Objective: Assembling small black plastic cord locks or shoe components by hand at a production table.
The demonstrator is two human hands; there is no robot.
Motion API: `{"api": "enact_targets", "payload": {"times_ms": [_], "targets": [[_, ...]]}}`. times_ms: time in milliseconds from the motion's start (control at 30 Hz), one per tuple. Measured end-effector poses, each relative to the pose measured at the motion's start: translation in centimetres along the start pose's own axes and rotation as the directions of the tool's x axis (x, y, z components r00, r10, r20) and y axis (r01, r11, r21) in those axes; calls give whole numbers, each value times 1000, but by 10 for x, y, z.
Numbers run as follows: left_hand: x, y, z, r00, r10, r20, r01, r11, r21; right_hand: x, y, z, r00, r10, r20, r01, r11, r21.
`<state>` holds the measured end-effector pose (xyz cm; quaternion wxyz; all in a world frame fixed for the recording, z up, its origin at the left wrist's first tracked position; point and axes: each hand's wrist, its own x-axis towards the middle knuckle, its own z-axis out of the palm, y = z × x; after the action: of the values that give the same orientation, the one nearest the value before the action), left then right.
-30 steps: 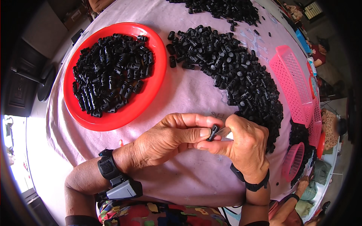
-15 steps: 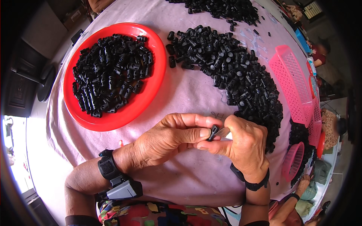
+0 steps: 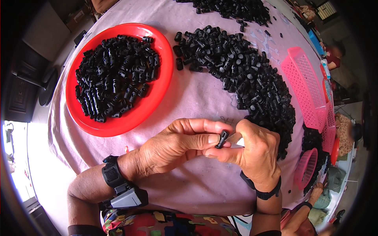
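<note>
My left hand [image 3: 173,145] pinches a small black plastic cord lock [image 3: 223,138] between thumb and forefinger, above the pink cloth. Close against it on the right, my right hand [image 3: 258,151] is closed round a thin, flat blade [image 3: 235,137], its tip at the cord lock. The blade's grip is hidden in my palm. To the left stands a red plate [image 3: 165,84] heaped with black cord locks [image 3: 118,74]. Beyond my right hand a long curved pile of the same black cord locks [image 3: 240,63] lies on the cloth.
Another black pile [image 3: 236,8] lies at the far edge. Pink perforated baskets [image 3: 303,78] stand at the right, with a smaller pink basket [image 3: 306,168] nearer me. A co-worker's arm [image 3: 303,214] reaches in at the lower right. The pink cloth [image 3: 197,94] covers the table.
My right hand has shifted very slightly to the right with the blade. My left hand keeps its pinch on the cord lock, almost unmoved.
</note>
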<state>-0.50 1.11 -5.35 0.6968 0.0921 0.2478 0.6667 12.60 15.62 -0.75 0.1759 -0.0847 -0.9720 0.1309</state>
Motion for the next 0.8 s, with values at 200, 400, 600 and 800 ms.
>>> {"api": "enact_targets", "payload": {"times_ms": [200,400,600,800], "targets": [[0,0,0,1000,-7,-20,7,1000,9,1,1,0,1000,-29,-11,29,1000,7],[1,-1,-1,1000,-3,-16,3,1000,16,0,1,-1,999,-34,9,35,999,-39],[0,1,1,1000,-7,-18,7,1000,-1,1,1,-1,999,-37,-11,36,999,-19],[-1,2,3,999,-19,-45,19,1000,8,0,3,0,999,-49,-9,49,998,24]]}}
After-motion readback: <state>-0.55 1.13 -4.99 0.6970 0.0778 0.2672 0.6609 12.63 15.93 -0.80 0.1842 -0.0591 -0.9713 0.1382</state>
